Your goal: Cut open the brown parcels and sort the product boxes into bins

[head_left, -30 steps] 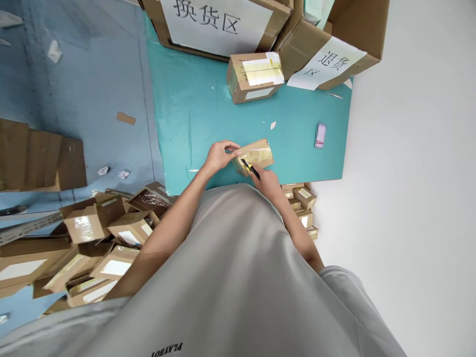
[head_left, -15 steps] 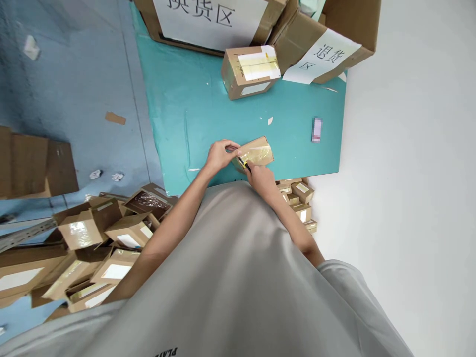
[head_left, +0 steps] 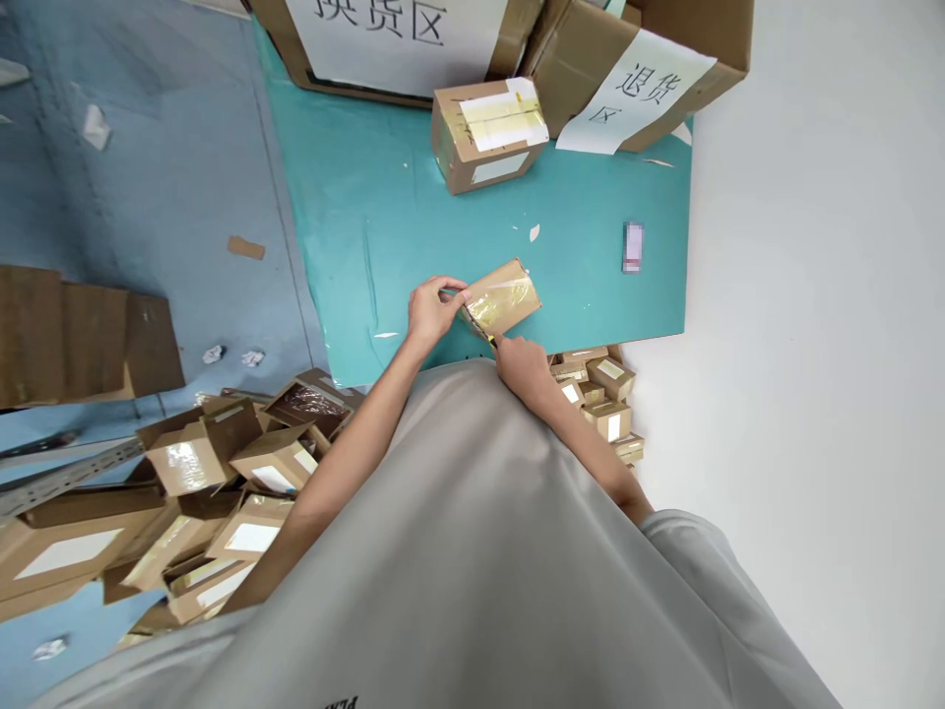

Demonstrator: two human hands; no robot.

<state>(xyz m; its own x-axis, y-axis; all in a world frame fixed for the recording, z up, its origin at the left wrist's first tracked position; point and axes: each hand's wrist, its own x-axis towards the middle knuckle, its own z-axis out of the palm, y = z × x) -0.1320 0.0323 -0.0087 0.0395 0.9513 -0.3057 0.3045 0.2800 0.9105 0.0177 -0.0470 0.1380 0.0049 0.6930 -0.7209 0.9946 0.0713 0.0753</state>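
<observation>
A small cardboard box (head_left: pixel 505 295) with shiny clear tape across it is on the teal-covered table (head_left: pixel 354 207), close to my body. My left hand (head_left: pixel 432 310) grips its left end, thumb on top and fingers curled round the edge. In my closed right hand (head_left: pixel 524 364) is a yellow and black utility knife (head_left: pixel 492 341). Its tip points up and left along the box's near left edge; how far the blade goes in cannot be made out.
A taped, labelled carton (head_left: pixel 491 138) stands farther back, before two large boxes with paper signs (head_left: pixel 399 39) (head_left: pixel 639 89). A small pinkish packet (head_left: pixel 633 246) lies at right. Cartons (head_left: pixel 273 458) are heaped on the floor at left, more boxes (head_left: pixel 609 418) below the table's right edge. A white wall (head_left: pixel 812 295) borders the right.
My right hand has drawn the knife down and toward my body, from the box's top face to its near left edge. My left hand keeps hold of the box, which has tilted slightly.
</observation>
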